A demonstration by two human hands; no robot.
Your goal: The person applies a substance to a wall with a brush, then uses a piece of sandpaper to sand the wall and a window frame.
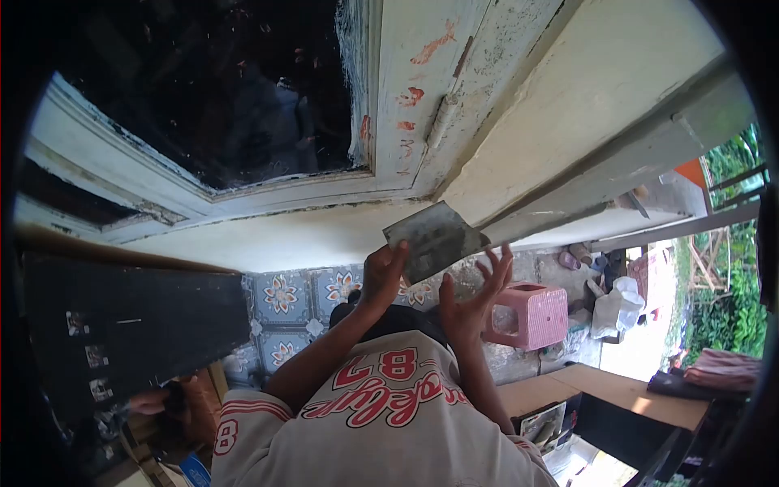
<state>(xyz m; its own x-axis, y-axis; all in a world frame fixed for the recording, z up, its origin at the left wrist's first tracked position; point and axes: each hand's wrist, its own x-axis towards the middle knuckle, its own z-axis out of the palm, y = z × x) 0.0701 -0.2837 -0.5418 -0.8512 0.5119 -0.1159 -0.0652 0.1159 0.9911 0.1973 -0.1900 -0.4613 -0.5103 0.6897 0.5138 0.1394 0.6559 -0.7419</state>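
**State of the hands.** The left hand point(381, 276) is closed on the lower left edge of the trowel point(436, 239), thumb and fingers wrapped round it. The right hand point(477, 294) is open with its fingers spread. It holds nothing, and its fingertips lie just below the right corner of the blade. Whether they touch it cannot be told.

**Position of the trowel.** The blade stands directly above both hands, tilted, with its upper edge at the wall point(584, 105) where this meets the frame point(422, 97). Whether the blade presses on the surface cannot be told.

**Progress.**
- Wall, above and right of the hands: an even cream coat with no bare patch in view. This area is judged largely finished.
- Frame, above the left hand: paint flaked, red spots showing through. This area is judged untreated.
- Blade: grey. No fresh load of material can be made out.

**Surroundings.** A pink stool point(531, 315) stands right of the right hand. A second hand point(150, 402) shows far below left; its owner cannot be told.
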